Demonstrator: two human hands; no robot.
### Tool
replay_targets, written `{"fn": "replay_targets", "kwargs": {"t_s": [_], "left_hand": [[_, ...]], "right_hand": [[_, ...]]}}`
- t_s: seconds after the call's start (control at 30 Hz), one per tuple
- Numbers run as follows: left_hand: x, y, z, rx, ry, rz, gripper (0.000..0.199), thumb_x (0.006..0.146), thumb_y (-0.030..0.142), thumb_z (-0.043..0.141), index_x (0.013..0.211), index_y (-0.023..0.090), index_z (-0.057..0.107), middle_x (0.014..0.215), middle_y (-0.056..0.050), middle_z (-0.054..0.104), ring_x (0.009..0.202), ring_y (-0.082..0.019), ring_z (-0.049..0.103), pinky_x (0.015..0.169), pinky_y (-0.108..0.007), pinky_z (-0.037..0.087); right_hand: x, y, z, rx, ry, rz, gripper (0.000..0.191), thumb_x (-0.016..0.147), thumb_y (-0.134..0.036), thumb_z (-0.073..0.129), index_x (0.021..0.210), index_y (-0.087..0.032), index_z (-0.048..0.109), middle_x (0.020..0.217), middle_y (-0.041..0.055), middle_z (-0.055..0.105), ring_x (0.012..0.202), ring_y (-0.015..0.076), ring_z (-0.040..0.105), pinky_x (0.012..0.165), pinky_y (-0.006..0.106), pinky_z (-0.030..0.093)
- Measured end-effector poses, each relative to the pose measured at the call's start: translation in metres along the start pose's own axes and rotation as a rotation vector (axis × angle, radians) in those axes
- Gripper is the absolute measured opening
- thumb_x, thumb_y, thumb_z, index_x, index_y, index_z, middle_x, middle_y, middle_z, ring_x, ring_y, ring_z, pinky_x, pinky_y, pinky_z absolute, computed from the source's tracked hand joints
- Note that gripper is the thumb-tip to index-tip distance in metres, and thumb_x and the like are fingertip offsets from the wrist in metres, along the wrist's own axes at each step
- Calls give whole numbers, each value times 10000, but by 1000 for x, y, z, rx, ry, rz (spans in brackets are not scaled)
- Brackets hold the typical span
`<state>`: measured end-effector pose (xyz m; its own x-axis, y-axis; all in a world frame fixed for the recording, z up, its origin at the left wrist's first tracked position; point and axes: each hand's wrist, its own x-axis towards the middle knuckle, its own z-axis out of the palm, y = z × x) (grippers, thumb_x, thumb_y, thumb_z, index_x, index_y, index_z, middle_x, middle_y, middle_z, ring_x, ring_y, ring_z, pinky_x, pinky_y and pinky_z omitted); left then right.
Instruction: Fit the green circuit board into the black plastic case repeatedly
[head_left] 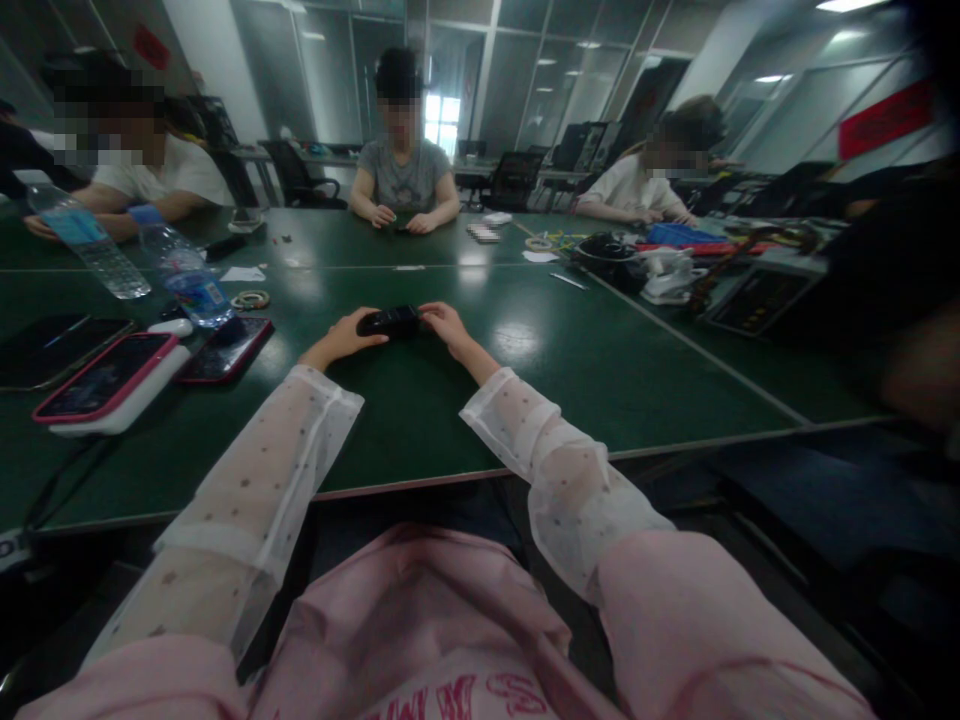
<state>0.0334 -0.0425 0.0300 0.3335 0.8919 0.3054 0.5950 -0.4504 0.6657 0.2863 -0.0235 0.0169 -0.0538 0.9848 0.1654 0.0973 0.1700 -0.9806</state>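
A small black box-shaped device (395,321) is held low over the green table (420,420), in front of me. My left hand (346,338) wraps round its left end, thumb along the near side. At the device's right end, my right hand (448,328) has its fingers pinched together, close against the corner. Whether something small sits between those right fingertips cannot be made out. What kind of device it is does not show clearly.
To the left stand two water bottles (184,265), with phones (109,375), a tape roll (250,300) and a white paper piece (244,274) nearby. A pen (568,281) lies to the right, before cluttered bags and a blue tray (679,234). Several people sit around the table.
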Motion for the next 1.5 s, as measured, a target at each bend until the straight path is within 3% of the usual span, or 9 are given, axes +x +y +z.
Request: {"fn": "replay_targets", "kwargs": {"t_s": [0.27,0.67,0.93,1.5], "left_hand": [[3,-5,1,-3,9,9,638,685,521,844,1233,270,637,1275,-100,695,1240,-385,624,1081,-580,451],[5,-11,3,25,20,-12,653,678,527,841,1237,263,631,1285,-112,689,1226,-370,630,1075,-572,454],[7,-17,5,53,14,-4,694,685,582,811,1264,248,623,1291,-118,679,1220,-363,635,1069,-567,464],[8,-10,-1,-37,72,64,727,709,545,824,1313,200,612,1322,-137,663,1212,-342,636,1070,-536,473]], "right_hand": [[3,7,3,-118,-3,-45,215,827,-64,555,958,-188,672,890,6,673,841,148,654,957,377,544],[0,1,4,-96,-3,-47,199,794,-72,574,912,-202,667,853,-10,664,851,154,643,969,389,540],[-6,-4,3,-81,-8,-54,195,802,-58,583,909,-194,670,890,4,675,874,157,647,990,401,535],[-3,-1,2,34,13,-70,212,821,-122,605,1011,-207,644,955,7,691,926,154,668,956,344,540]]}}
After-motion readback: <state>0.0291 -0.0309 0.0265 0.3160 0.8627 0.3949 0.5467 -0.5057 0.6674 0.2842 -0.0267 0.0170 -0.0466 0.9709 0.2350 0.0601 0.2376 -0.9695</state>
